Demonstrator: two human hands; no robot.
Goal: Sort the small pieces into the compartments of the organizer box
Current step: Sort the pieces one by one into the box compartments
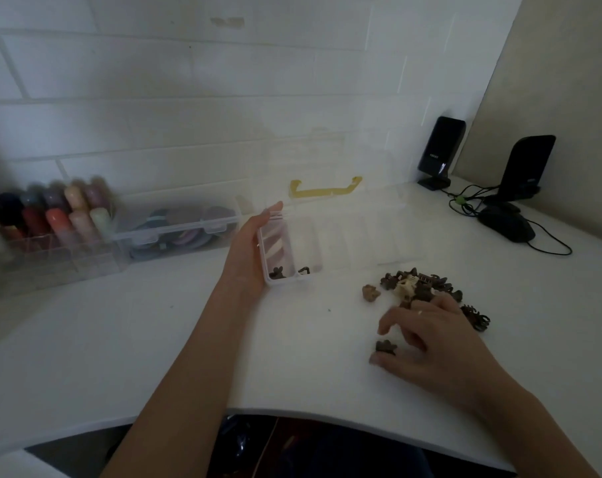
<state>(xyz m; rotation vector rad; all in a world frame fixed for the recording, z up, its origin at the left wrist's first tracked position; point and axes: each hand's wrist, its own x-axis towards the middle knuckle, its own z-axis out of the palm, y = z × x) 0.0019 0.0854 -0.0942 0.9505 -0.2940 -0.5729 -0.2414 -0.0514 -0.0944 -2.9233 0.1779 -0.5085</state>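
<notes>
- My right hand [441, 343] hovers low over the desk [292, 357], its fingers [389, 320] loosely curled and spread apart, clamped on nothing that I can see.
- One dark brown clip [385, 346] lies on the desk just under those fingers, between the forefinger tip and the thumb tip; the thumb seems to touch it, though blur keeps me from being sure.
- The clip lies toward the left of my right palm, so I judge the coming move to be a short pinch inward, not a reach.
- Its long axis is too small and blurred to tell.
- Beyond the knuckles lies the pile of small pieces [427, 284], mostly dark brown with one cream piece, and a tan piece [371, 292] lies just left of the pile.
- Further left and farther back is the clear organizer box [344, 236], lid open, with a few dark pieces in its nearest left compartments.
- My left hand [249, 250] holds the box's left end, fingers straight along its side wall.
- The right hand is far nearer the clip.
</notes>
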